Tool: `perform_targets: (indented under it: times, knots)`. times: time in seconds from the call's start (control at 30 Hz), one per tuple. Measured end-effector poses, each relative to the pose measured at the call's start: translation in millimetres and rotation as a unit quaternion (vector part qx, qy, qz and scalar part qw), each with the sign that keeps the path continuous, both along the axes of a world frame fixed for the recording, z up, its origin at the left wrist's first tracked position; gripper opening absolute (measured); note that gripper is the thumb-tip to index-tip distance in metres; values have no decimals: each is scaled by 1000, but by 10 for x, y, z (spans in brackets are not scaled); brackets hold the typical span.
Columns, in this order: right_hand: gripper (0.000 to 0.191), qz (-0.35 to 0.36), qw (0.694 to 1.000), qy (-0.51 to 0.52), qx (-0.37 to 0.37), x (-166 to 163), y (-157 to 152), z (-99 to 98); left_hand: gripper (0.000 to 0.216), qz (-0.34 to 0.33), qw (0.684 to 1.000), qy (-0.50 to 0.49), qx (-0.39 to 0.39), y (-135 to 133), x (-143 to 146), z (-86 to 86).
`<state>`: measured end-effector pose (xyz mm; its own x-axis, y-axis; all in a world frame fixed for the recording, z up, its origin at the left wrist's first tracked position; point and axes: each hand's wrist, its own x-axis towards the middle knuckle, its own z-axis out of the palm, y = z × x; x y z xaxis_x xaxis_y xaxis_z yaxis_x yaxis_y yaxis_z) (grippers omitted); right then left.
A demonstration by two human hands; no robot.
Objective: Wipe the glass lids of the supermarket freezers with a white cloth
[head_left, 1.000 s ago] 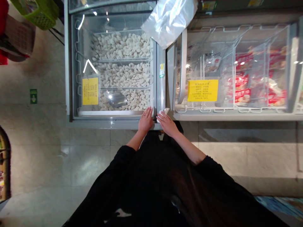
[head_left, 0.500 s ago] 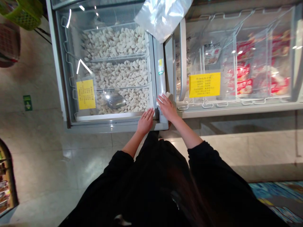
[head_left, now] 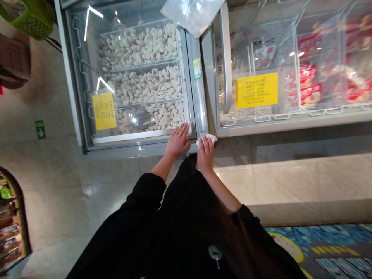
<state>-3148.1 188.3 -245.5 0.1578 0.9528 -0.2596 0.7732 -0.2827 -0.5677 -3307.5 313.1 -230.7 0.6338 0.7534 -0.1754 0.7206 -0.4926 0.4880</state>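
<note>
My left hand (head_left: 178, 138) lies flat on the front right corner of the left chest freezer (head_left: 128, 152), fingers stretched out and holding nothing. Under the fingers of my right hand (head_left: 205, 155) is a crumpled white tissue (head_left: 212, 137), pressed on the freezer's corner frame beside the gap to the right freezer (head_left: 290, 124). Beneath the left freezer's glass lid, white dumplings (head_left: 148, 83) fill wire compartments. A metal scoop (head_left: 142, 120) rests on the nearest ones. A yellow notice (head_left: 104, 111) is stuck on the left side of the glass.
A clear plastic bag (head_left: 193, 15) lies across the back of the freezer frame. The right freezer holds red packets (head_left: 305, 83) and bears another yellow notice (head_left: 257, 90). Green baskets (head_left: 31, 19) stand at the far left. A shelf of goods (head_left: 10, 224) is at lower left.
My right hand has slid the tissue along the frame toward me, down to the front corner. My left hand stays nearly in place. The view has shifted slightly.
</note>
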Motion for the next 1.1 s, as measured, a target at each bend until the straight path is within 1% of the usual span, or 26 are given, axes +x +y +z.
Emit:
perform_targets:
  times: [0.07,0.13,0.2,0.23,0.3,0.37,0.43,0.47,0.53,0.6,0.67,0.7,0.77,0.83,0.9,0.93,1.0,1.1]
  knots:
    - [67,11,1000,1,-22,-204,-43,-26,64,0,1000,0,8,6,-10,-8]
    - [65,56,997,27,-35,-304,-61,-44,66,4,1000,2,6,16,-23,-19]
    - [63,92,994,55,-31,-267,-71,-67,71,10,1000,5,0,25,-35,-34]
    - [62,91,994,60,-24,-211,-82,-82,73,11,1000,5,-1,28,-40,-42]
    - [61,53,998,46,-1,-94,-126,-128,73,13,1000,1,5,32,-46,-59]
    - [62,-12,999,15,30,-64,-187,-195,70,14,1000,-2,15,34,-46,-73]
    - [64,-63,997,-5,52,-174,-243,-276,68,13,1000,-2,21,38,-41,-79]
    - [65,-69,996,-5,54,-267,-265,-316,68,12,1000,-1,21,40,-38,-79]
    - [63,-41,998,12,37,-454,-299,-384,71,11,1000,0,17,47,-34,-73]
    - [59,20,999,36,5,-545,-320,-425,72,11,1000,3,11,54,-33,-66]
    - [56,58,997,50,-16,-496,-334,-438,73,10,1000,3,8,59,-36,-64]
    - [55,56,997,50,-16,-436,-339,-435,73,8,1000,2,8,61,-38,-66]
    - [55,19,999,38,2,-318,-345,-420,76,5,1000,-1,9,61,-42,-73]
    - [56,-36,999,17,28,-290,-341,-395,78,4,1000,-3,11,60,-43,-79]
    - [58,-78,996,1,38,-383,-323,-371,78,1,1000,0,13,61,-41,-82]
    - [59,-83,996,-2,34,-455,-311,-362,78,-2,1000,2,12,62,-38,-83]
    - [59,-59,998,3,16,-583,-291,-356,78,-5,1000,5,10,67,-33,-88]
    - [55,28,1000,-1,13,-585,-294,-374,81,-4,1000,-5,10,70,-27,-113]
